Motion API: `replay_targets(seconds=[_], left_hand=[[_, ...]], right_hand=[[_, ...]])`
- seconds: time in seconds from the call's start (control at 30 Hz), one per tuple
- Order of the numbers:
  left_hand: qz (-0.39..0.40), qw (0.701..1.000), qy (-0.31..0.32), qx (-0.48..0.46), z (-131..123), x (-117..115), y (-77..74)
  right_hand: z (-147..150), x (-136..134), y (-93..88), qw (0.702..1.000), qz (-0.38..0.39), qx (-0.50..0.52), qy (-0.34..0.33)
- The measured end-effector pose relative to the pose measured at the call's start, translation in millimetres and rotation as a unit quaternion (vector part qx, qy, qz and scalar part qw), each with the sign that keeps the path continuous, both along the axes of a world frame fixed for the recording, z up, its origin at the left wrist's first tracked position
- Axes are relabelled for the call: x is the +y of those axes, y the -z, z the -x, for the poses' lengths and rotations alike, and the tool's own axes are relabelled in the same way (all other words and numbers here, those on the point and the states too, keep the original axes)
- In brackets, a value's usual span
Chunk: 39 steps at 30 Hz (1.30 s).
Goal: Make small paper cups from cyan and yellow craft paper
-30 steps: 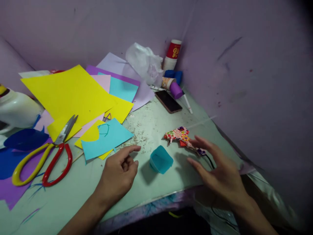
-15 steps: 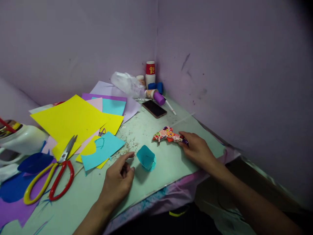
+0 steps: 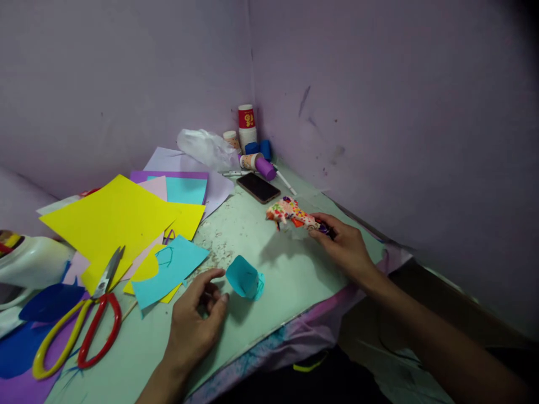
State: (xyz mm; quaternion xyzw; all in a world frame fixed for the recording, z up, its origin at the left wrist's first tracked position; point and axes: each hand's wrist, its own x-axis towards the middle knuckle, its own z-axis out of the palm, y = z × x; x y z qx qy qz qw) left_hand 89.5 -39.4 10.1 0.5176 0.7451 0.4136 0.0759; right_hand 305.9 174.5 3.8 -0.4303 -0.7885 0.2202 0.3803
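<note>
My right hand point(image 3: 343, 241) grips the dark handle of a flower-patterned hot glue gun point(image 3: 290, 214), lifted off the table with its nozzle pointing left. A clear glue stick point(image 3: 314, 193) trails from the back of the gun, blurred. In front of my left hand point(image 3: 200, 314) lies a teal paper cup shape point(image 3: 244, 278), tilted with its open side toward me and crinkled at its right end. My left hand holds nothing; its fingers are curved and the thumb is apart. The index fingertip is right at the cup's left edge; I cannot tell whether it touches.
Scissors point(image 3: 99, 297) with one yellow and one red handle lie at left, on yellow sheets point(image 3: 109, 213) and a cut blue sheet point(image 3: 168, 275). A white container point(image 3: 36, 261) stands at far left. Toward the corner are a phone point(image 3: 258, 187), paper cups point(image 3: 247, 126) and a plastic bag point(image 3: 206, 148).
My right hand has raised the glue gun off the table and turned it slightly. The teal cup shape has tipped a little, and the whole view has shifted slightly.
</note>
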Motion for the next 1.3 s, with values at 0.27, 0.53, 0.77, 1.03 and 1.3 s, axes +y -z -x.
replay_targets(seconds=[0.27,0.53,0.77,1.03,1.3], left_hand=[[0.056,0.998,0.037,0.001,-9,11,-4.5],[-0.057,0.988,0.08,0.118,-20,13,-14.7],[-0.058,0.978,0.128,0.153,-3,8,-23.7],[-0.142,0.974,0.019,-0.178,52,6,-31.7],[-0.131,0.98,0.092,-0.119,51,-5,-26.3]], right_hand=[[37,-11,-15.3,0.999,-0.015,0.002,-0.041],[60,-9,0.2,0.995,-0.038,-0.046,-0.074],[40,-51,-21.3,0.981,-0.012,0.077,-0.179],[66,-57,-27.7,0.714,0.544,0.303,-0.319],[104,-79,-9.8,0.544,0.636,0.369,-0.403]])
